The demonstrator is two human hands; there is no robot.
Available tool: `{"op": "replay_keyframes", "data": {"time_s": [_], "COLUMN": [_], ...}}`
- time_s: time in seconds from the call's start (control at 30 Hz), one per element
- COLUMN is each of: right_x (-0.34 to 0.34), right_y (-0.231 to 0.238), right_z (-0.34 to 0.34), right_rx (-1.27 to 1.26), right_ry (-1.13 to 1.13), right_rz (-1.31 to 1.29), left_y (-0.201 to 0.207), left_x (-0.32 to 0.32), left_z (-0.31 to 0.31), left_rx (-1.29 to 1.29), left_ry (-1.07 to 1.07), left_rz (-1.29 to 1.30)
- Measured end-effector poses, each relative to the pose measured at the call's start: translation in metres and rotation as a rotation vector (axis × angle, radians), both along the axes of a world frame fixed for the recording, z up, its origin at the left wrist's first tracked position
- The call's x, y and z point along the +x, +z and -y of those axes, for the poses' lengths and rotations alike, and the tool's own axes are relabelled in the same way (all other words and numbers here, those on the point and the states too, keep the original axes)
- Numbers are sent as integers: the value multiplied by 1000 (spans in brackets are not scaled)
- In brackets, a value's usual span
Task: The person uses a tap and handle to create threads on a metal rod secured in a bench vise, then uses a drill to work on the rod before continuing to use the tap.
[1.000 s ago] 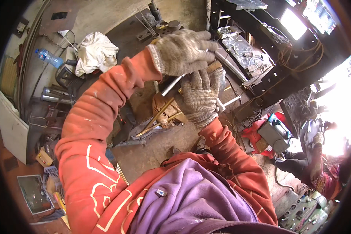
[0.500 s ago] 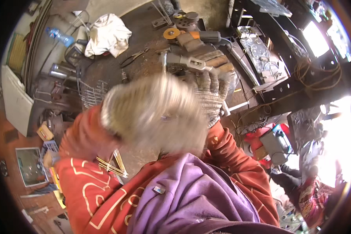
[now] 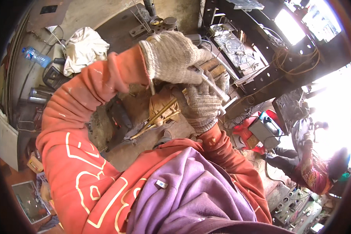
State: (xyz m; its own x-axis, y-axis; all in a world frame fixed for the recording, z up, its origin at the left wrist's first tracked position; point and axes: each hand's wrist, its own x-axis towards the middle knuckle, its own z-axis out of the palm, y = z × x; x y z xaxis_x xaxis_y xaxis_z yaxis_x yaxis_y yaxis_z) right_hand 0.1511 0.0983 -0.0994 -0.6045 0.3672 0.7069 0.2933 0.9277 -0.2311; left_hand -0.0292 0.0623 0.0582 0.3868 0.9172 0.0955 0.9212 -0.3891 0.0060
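Note:
My left hand (image 3: 171, 58), in a pale knitted work glove, reaches in from the upper left with its fingers closed round a silver metal bar (image 3: 217, 88). The bar slants down to the right, across the fingers of my right hand (image 3: 203, 103). That hand, in a similar soiled glove, is bent over and its thumb stands to the left; the glove and bar hide what lies under its fingers. A pale metal T-shaped handle (image 3: 229, 104) sticks out beside my right wrist. Thin yellowish rods (image 3: 156, 119) lie below and left of my right hand.
A white cloth (image 3: 85, 48) and a plastic water bottle (image 3: 36, 56) lie at the far left. A dark power tool (image 3: 120, 113) sits beneath my left arm. A holed steel beam (image 3: 257, 93) with coiled wire (image 3: 296, 61) runs along the right; another person (image 3: 314, 167) is beyond it.
My left hand, blurred before in front of my chest, has moved up and away onto the metal bar. The view has shifted, and the yellowish rods show more fully.

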Motion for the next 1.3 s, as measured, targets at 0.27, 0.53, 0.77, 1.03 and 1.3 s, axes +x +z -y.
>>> {"op": "replay_keyframes", "data": {"time_s": [0.27, 0.53, 0.77, 1.03, 1.3], "right_x": [-3, -4, 0, -2, -1], "right_y": [18, -9, -6, -6, -20], "right_z": [7, 4, -1, 0, -2], "right_rx": [-59, 59, 37, 48, 16], "right_ry": [-43, -115, -100, -75, -53], "right_rz": [10, -79, -54, -47, -92], "left_y": [-10, -26, -12, -14, 20], "left_x": [-14, -5, -15, -13, 24], "left_z": [-4, -16, -19, -9, -26], "left_rx": [310, 162, 167, 287, -147], "left_ry": [11, -150, -303, -345, -74], "left_rz": [-148, 53, -94, -118, -397]}}
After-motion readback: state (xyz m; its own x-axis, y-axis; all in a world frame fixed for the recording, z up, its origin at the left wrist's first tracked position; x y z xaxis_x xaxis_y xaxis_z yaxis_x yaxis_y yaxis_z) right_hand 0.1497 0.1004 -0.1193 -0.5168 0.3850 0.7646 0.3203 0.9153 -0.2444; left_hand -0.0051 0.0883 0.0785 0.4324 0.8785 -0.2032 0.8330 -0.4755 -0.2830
